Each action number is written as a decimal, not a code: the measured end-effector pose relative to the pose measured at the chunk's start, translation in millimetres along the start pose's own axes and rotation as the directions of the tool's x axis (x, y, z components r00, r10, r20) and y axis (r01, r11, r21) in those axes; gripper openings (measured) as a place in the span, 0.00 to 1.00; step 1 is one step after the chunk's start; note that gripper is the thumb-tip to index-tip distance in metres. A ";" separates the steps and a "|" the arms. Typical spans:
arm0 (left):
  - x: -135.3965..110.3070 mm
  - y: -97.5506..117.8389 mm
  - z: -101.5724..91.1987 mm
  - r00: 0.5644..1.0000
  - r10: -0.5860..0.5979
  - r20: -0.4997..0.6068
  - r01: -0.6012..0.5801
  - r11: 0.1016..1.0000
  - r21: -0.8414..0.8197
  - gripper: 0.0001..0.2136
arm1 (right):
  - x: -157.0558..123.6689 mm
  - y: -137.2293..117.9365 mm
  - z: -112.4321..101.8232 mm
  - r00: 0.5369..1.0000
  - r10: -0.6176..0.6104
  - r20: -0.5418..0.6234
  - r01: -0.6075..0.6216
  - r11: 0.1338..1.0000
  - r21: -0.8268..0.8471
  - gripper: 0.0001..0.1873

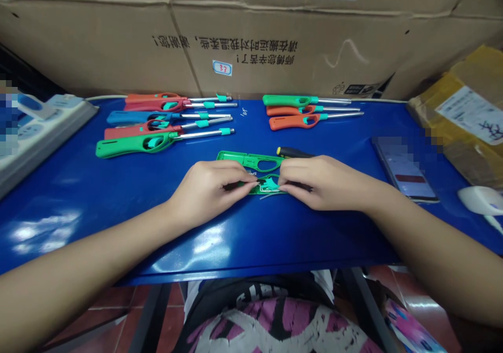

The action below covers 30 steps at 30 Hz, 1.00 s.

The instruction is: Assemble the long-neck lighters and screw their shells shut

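Observation:
An opened green utility lighter lies in two halves near the middle of the table. The lower half shell [253, 190] holds a teal trigger [270, 184] and thin white wires. My left hand [216, 188] pinches at the left of these parts, and what lies between its fingertips is too small to make out. From the other side my right hand [320, 183] has thumb and forefinger closed at the trigger end of the shell. Just beyond lies the other green half shell [245, 159], flat and untouched. A screwdriver [293, 152] with a black and yellow handle is partly hidden behind my right hand.
Several coloured lighters [137, 144] lie at the back left, and three more [294, 121] at the back right. A phone [404, 169] and white mouse [481, 200] are at right. A power strip [51, 128] borders the left; a large cardboard box [236, 23] stands behind.

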<state>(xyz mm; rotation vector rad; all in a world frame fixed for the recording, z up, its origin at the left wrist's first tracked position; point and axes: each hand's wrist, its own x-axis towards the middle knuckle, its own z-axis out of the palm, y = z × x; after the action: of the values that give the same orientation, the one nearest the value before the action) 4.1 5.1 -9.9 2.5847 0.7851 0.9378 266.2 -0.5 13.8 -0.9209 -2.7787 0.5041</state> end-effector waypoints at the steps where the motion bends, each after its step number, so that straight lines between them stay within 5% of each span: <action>1: -0.2 0.0 0.0 1.000 -0.008 -0.002 0.008 1.000 -0.005 0.05 | 0.1 0.4 0.3 1.000 0.005 -0.007 -0.005 1.000 0.016 0.08; 11: 0.8 1.1 0.1 0.998 -0.059 -0.020 0.058 0.998 -0.038 0.06 | -1.7 3.6 2.2 0.997 0.021 -0.070 -0.012 0.992 0.128 0.07; 30: 0.8 -2.6 2.4 0.995 -0.087 0.048 0.088 0.996 -0.014 0.06 | 0.7 1.2 4.0 0.999 -0.023 -0.026 0.022 0.999 -0.033 0.09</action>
<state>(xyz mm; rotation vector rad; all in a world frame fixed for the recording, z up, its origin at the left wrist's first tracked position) 5.1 7.4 -12.4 2.5270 0.8673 0.8500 265.3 -0.2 9.8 -0.8959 -2.7788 0.4408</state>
